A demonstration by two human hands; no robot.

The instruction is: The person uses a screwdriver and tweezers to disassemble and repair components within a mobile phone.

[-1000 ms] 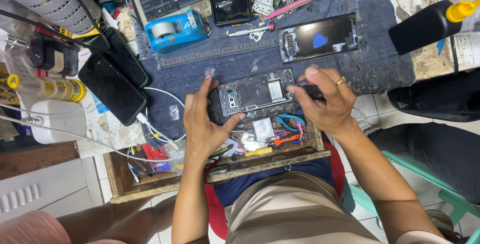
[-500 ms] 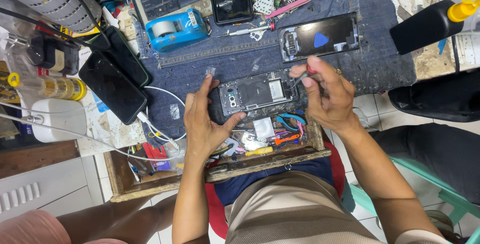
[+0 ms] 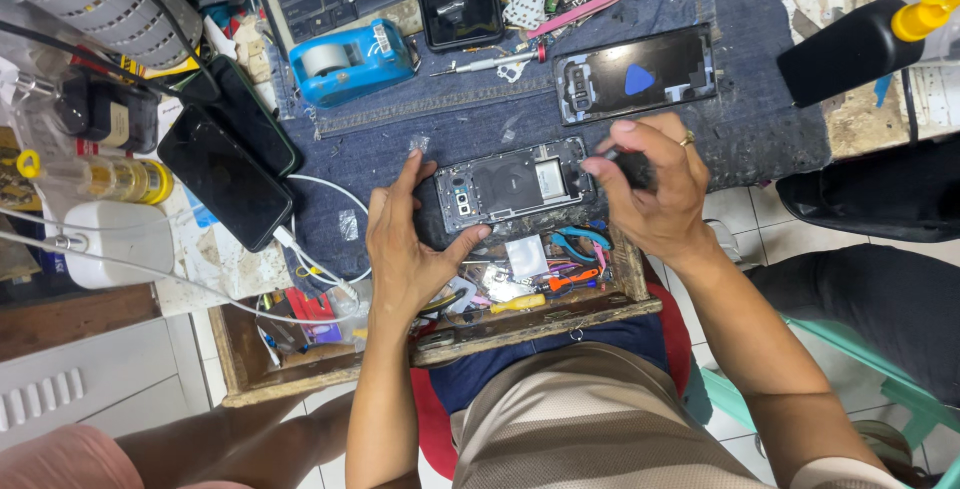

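An opened smartphone [image 3: 512, 187] with its back removed lies on a blue denim mat [image 3: 420, 144], showing its dark insides and camera. My left hand [image 3: 408, 244] grips the phone's left end, thumb under and fingers over. My right hand [image 3: 650, 189], with a ring on one finger, pinches a small dark tool at the phone's right end. The phone's separate back cover [image 3: 635, 76], with a blue pick on it, lies just beyond my right hand.
An open wooden drawer [image 3: 330, 364] holds pliers, screwdrivers and small parts under my wrists. A blue tape dispenser [image 3: 350, 61], a screwdriver [image 3: 490, 64], dark phones [image 3: 225, 174], a white charger [image 3: 115, 244] with cables and a black bottle [image 3: 860, 44] surround the mat.
My right hand has shifted slightly at the phone's right end, lifting and then settling with fingers pinched on the tool. My left hand keeps its grip.
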